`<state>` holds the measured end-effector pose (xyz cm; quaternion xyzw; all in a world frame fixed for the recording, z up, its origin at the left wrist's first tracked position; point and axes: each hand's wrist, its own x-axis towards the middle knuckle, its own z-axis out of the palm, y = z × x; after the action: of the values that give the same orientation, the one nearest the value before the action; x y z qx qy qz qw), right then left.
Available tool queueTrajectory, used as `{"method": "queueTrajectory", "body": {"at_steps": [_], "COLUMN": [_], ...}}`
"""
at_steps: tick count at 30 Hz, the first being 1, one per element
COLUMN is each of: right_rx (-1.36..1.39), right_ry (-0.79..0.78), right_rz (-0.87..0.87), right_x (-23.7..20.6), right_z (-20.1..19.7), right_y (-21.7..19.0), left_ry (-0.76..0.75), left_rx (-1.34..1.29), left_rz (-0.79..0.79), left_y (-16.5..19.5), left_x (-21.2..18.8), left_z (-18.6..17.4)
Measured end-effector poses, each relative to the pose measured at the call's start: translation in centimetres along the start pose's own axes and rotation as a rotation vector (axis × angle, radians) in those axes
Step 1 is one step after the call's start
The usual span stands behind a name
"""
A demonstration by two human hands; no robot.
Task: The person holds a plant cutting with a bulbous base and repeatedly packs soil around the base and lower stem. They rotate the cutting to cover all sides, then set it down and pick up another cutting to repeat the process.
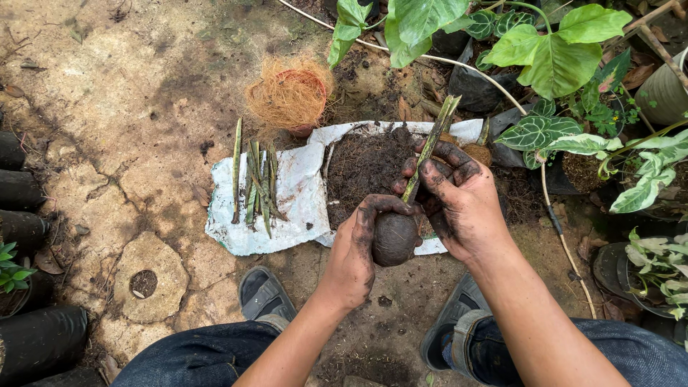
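My left hand (356,247) grips a small dark soil-filled bag (393,240) from the left side. A long green cutting (432,141) stands in the bag and leans up to the right. My right hand (459,197), covered in dirt, is cupped around the top of the bag and the cutting's base. Both hands hover over a white sack sheet (297,201) on the ground. On the sheet lie a heap of dark soil (365,165) and several more green cuttings (259,183).
A clump of orange coconut fibre (288,93) lies beyond the sheet. Potted leafy plants (555,61) crowd the right side. Black filled bags (25,229) line the left edge. My sandalled feet (264,294) rest on the cracked stone ground (129,107). A thin hose (555,215) runs on the right.
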<state>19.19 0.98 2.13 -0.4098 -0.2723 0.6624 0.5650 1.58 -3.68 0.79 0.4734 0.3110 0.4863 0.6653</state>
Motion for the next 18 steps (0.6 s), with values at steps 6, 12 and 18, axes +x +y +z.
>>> {"method": "queueTrajectory", "body": {"at_steps": [6, 12, 18], "right_rx": [-0.035, -0.095, -0.066], "right_ry": [0.052, 0.056, 0.081], "right_rz": [-0.070, -0.108, -0.073], "right_x": [0.1, -0.3, -0.3], "right_z": [0.4, 0.8, 1.2], "right_y": [-0.2, -0.4, -0.8], "left_ry": [0.050, 0.058, -0.005], "left_rx": [0.433, 0.378, -0.160], "left_rz": [0.236, 0.034, -0.177], "left_y": [1.2, 0.4, -0.9], "left_x": [0.1, 0.2, 0.4], "left_z": [-0.3, -0.3, -1.1]}}
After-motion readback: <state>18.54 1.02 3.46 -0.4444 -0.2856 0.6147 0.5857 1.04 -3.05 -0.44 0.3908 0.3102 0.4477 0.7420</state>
